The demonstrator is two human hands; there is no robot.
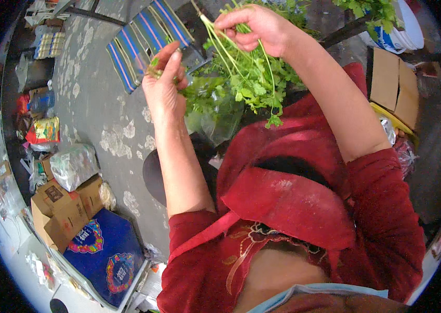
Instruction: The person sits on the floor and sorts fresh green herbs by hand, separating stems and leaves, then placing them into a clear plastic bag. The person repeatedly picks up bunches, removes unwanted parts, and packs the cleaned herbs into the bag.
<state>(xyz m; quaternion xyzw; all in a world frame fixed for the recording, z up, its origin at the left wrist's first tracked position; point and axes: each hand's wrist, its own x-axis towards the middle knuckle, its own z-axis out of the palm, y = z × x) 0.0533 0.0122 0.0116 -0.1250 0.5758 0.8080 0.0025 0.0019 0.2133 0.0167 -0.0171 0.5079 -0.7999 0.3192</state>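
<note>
My right hand (255,29) grips the pale stems of a cilantro sprig (253,84), whose thin root end points up and whose leaves hang down. To its left, my left hand (165,72) is raised with thumb and fingers close together around small bits of greenery (153,67); it is partly blurred. Below the hands lies more leafy greenery (208,92), with a clear plastic bag (216,123) beside it. Further greens lie behind my right hand.
A blue striped folding seat (150,39) stands beyond my left hand. At the right are a white bucket (410,31) with greens at it and a cardboard box (392,84). Cartons (64,211), a wrapped bundle (73,164) and a blue printed box (105,254) are at the left.
</note>
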